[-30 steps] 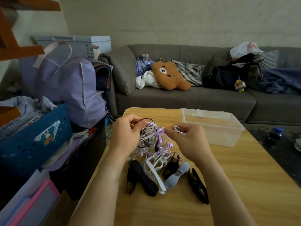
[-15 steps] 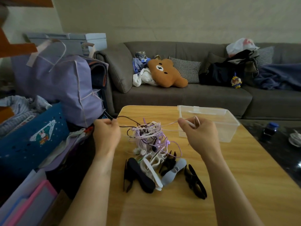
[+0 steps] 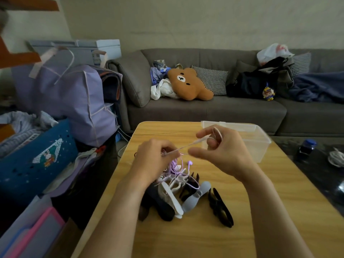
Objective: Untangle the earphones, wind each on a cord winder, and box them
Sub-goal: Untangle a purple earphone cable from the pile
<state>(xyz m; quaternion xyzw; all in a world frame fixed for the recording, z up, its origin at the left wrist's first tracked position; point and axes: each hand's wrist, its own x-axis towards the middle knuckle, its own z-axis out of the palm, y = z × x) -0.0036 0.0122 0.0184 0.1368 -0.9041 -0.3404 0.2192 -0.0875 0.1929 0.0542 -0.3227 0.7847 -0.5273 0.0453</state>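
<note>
Earphones (image 3: 176,169) gripped by left hand (image 3: 154,161), cord pinched by right hand (image 3: 225,151) near box (image 3: 260,146); tangle partly hidden.

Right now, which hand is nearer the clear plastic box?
Right. The right hand hovers just in front of the clear plastic box, overlapping its near wall; the left hand sits farther left.
</note>
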